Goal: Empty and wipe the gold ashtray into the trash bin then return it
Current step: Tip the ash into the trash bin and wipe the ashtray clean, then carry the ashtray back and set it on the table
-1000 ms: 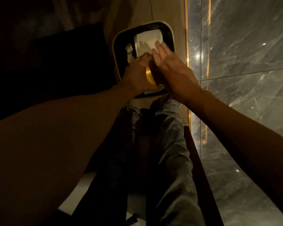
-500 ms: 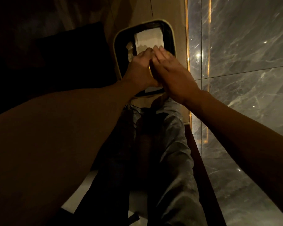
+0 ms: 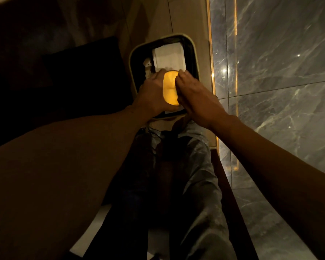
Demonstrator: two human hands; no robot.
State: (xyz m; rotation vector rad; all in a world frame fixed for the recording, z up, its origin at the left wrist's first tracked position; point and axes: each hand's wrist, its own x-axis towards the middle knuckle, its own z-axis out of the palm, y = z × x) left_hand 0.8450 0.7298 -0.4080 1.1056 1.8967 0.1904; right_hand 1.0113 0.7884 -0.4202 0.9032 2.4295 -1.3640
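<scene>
Inside trash bin (image 3: pixel 133 59): white paper (image 3: pixel 169 57).

Both hands hide the gold ashtray's (image 3: pixel 170 87) edges and the trash bin's (image 3: pixel 192 53) near rim.

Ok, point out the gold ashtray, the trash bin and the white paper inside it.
gold ashtray (image 3: pixel 170 90): head view, middle of its lit face.
trash bin (image 3: pixel 195 59): head view, right rim.
white paper (image 3: pixel 169 58): head view, centre of the sheet.

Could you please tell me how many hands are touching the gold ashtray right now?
2: the left hand grips the gold ashtray from its left side, and the right hand presses against its right side, both above the trash bin.
</scene>
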